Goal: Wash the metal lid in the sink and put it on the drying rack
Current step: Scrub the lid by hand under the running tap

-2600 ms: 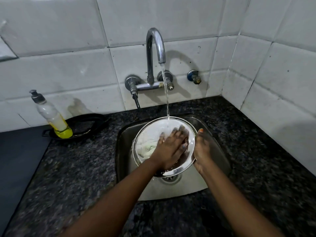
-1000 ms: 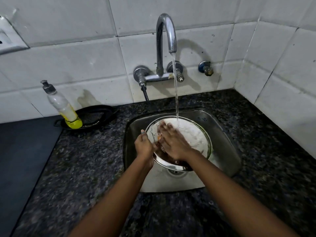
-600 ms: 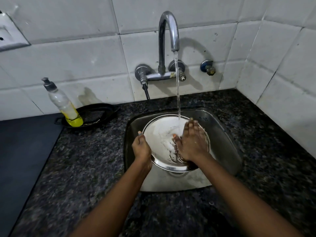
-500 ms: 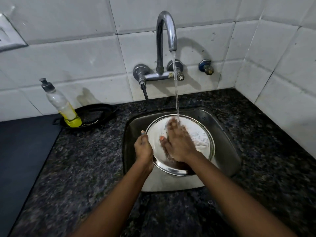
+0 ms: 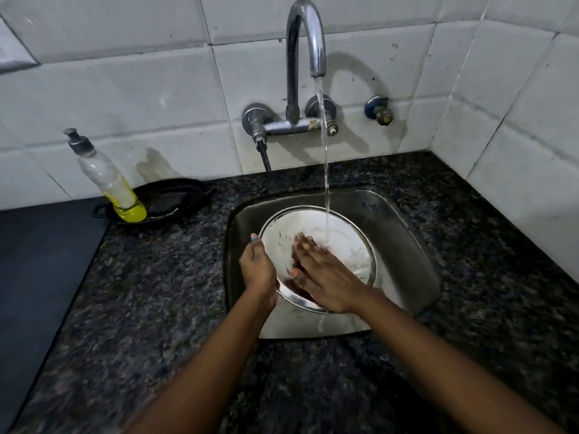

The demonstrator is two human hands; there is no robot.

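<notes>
A round metal lid [image 5: 347,236] is held tilted over the steel sink [image 5: 404,233], under water running from the tap [image 5: 305,42]. My left hand [image 5: 258,270] grips the lid's left rim. My right hand [image 5: 326,277] lies flat on the lid's wet inner face, fingers together and stretched out. The stream lands on the lid just beyond my right fingertips. No drying rack is in view.
A dish soap bottle [image 5: 106,180] stands in a black dish [image 5: 166,202] on the dark granite counter [image 5: 150,292], left of the sink. A dark mat [image 5: 37,261] covers the far left. White tiled walls enclose the back and right.
My left hand moved from rubbing the lid's face to gripping its left rim, while my right hand took over rubbing. The soapy white film on the lid has mostly rinsed off.
</notes>
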